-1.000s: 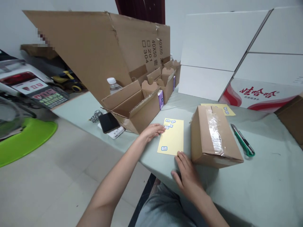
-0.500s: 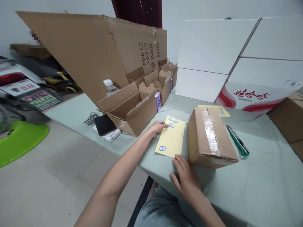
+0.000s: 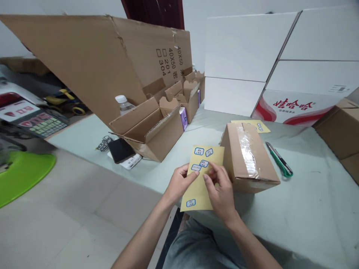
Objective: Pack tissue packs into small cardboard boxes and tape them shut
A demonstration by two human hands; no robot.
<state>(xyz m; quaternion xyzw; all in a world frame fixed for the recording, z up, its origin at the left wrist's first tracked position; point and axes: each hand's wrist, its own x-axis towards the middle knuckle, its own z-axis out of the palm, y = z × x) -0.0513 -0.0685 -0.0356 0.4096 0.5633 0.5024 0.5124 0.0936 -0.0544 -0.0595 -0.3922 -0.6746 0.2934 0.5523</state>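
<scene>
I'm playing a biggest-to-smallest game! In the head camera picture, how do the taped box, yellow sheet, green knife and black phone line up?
1. Taped cardboard box
2. Yellow sheet of labels
3. Green utility knife and black phone: these look close, and the phone sits farther away, so I can't rank them.

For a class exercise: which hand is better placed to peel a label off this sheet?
Probably the right hand: its fingertips sit at a label, while the left hand grips the yellow sheet.

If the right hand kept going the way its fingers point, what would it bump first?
The right hand would meet the yellow sheet first; its fingertips seem to be on it, near a label, though depth is hard to judge.
</scene>
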